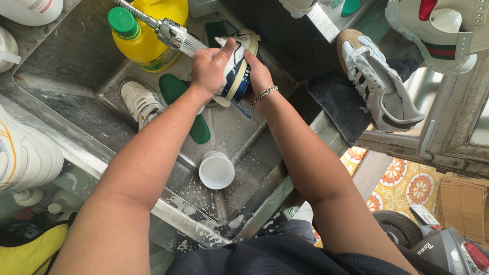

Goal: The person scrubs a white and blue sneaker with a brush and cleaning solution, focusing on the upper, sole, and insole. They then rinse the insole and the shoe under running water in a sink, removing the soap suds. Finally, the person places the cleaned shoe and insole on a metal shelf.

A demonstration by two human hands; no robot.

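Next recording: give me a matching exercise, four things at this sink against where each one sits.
Things:
1. White and navy sneaker
2. Small white sneaker
3. White plastic cup
4. Grey and white sneaker with tan toe

Places:
A. On the dark mat right of the metal sink
B. Held in both hands under the metal spray head
C. Sink floor, beside the green insole
D. Sink floor, nearest the person

Pairs: 1-B, 2-C, 3-D, 4-A

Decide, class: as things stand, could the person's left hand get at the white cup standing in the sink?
Probably yes, but not at once. The left hand is gripping the sneaker under the spray head. The white cup stands uncovered on the sink floor below, nothing over it.
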